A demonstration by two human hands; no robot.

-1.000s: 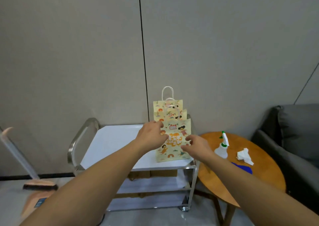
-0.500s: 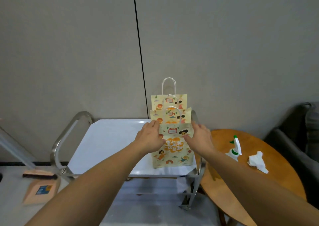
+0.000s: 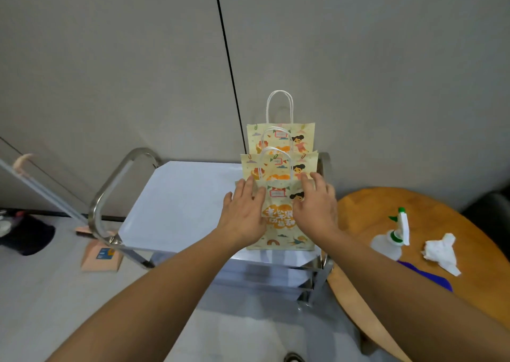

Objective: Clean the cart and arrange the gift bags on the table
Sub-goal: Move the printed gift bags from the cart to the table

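Three yellow printed gift bags with white handles stand in a row on the right side of the white-topped metal cart [image 3: 179, 204]. The front bag [image 3: 280, 219] hides the lower parts of the middle bag [image 3: 276, 168] and the back bag [image 3: 281, 135]. My left hand [image 3: 244, 212] lies on the front bag's left half and my right hand [image 3: 316, 207] on its right half. The fingers of both are straight and reach its top edge.
A round wooden table [image 3: 367, 209] touches the cart's right side and carries a spray bottle [image 3: 392, 237], a crumpled tissue [image 3: 441, 251] and a blue cloth [image 3: 425, 274]. A dustpan [image 3: 100, 254] and a broom handle [image 3: 41, 187] stand left of the cart. The wall is close behind.
Both hands slid up the front bag, from its middle to its top edge. My view came closer and tilted down over the cart.
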